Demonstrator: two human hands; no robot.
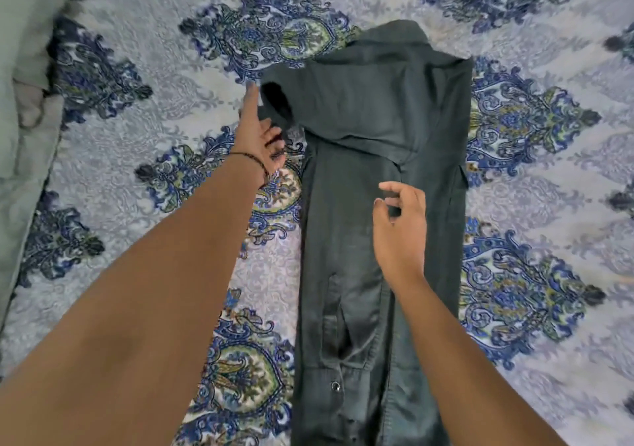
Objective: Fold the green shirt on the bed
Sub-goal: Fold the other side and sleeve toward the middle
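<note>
The dark green shirt [377, 205] lies lengthwise on the bed as a narrow strip, collar at the far end. One sleeve is folded across its upper part, with the cuff opening at the left. My left hand [260, 137] reaches past the shirt's left edge beside that cuff, fingers spread, holding nothing. A thin cord bracelet circles its wrist. My right hand [401, 219] hovers over the middle of the shirt with loosely curled, parted fingers, empty.
The bedspread [137, 109] is pale lilac with blue and green paisley medallions. A pale green pillow or blanket [24, 85] lies along the left edge.
</note>
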